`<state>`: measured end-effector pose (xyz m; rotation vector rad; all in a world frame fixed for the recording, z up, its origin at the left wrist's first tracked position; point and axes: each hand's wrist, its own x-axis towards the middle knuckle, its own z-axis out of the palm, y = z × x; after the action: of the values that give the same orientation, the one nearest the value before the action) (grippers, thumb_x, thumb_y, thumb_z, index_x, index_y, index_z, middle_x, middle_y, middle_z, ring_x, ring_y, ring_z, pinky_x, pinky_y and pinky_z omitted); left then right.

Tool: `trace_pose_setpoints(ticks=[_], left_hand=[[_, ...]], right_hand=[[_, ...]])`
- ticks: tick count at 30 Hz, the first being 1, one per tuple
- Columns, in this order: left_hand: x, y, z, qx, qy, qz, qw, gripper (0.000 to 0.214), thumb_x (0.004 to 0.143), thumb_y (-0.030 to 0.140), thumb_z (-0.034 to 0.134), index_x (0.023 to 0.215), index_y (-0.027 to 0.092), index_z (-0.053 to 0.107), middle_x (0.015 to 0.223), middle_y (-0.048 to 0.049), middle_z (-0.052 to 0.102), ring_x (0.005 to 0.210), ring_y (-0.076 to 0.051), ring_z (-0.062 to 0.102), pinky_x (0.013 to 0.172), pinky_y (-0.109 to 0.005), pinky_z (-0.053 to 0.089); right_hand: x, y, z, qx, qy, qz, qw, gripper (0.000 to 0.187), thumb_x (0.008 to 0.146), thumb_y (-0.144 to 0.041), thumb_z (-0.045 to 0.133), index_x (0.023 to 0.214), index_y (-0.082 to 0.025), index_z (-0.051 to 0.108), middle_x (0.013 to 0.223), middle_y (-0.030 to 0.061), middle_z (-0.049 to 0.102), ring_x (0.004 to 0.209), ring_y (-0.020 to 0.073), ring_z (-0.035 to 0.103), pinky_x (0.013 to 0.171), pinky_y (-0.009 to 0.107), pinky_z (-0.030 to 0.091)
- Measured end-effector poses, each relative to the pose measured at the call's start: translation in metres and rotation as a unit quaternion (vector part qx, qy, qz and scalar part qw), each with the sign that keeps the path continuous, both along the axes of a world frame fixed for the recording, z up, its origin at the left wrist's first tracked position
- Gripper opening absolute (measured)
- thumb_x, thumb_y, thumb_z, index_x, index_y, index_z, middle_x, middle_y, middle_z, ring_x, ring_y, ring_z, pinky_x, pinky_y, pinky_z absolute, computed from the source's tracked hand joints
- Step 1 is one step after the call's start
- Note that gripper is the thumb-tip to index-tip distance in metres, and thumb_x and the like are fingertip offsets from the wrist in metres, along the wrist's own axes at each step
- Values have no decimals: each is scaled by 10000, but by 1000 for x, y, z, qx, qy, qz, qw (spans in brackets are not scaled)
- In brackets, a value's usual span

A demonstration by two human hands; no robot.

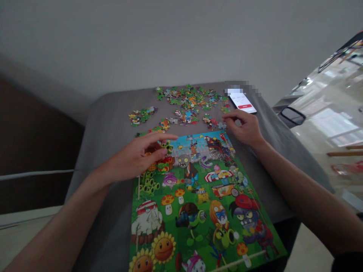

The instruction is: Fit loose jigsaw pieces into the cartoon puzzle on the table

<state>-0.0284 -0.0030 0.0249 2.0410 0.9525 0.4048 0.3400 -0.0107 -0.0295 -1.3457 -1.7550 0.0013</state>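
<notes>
A colourful jigsaw puzzle picture (184,211) of cartoon plants and zombies lies flat on the grey-covered table. Over its upper left corner is my left hand (138,156), thumb and index finger apart, with nothing seen between them. My right hand (245,128) is beyond the picture's upper right corner, thumb and index tips drawn together beside a few loose puzzle pieces (214,122). Whether a piece is between those tips is too small to tell. More loose puzzle pieces (193,96) are heaped at the table's far side, and a smaller cluster of pieces (141,115) lies left of them.
A phone (242,101) with a lit screen lies at the far right of the grey tablecloth (104,132). Behind the table rises a pale wall (170,41). A white cable (36,174) runs in from the left. Past the right edge is a shiny floor (320,170).
</notes>
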Motion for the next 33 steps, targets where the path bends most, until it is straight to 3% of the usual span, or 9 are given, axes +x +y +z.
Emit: trace_pose_setpoints(ticks=[6,11,21,33], left_hand=[[-6,3,4,-22,32,-19,999,388,925,553,538,1103,286,755,973,-49,754,813,-210,691,665,-313,572],[-3,1,5,-23,25,-37,999,331,945,459,552,1101,259,763,948,-36,765,806,-179,683,684,-278,550],[-2,-8,9,-72,14,-143,987,238,964,337,621,1082,194,769,1036,-56,771,864,-149,669,737,-262,509],[-27,8,15,-102,28,-123,987,165,913,316,700,1001,242,818,995,-32,813,853,-151,716,757,-259,531]], right_hand=[[0,-3,3,-12,-6,-8,1000,172,892,-223,610,922,-264,775,823,27,768,712,205,689,678,348,565],[0,-6,7,-7,4,21,1000,167,880,-215,608,901,-256,768,795,27,760,666,191,673,630,327,536],[0,-10,9,9,-10,45,999,138,873,-224,642,891,-231,778,780,42,762,579,149,622,554,283,465],[-2,-11,12,-36,15,64,997,157,886,-209,601,901,-257,750,822,40,764,668,190,661,626,329,517]])
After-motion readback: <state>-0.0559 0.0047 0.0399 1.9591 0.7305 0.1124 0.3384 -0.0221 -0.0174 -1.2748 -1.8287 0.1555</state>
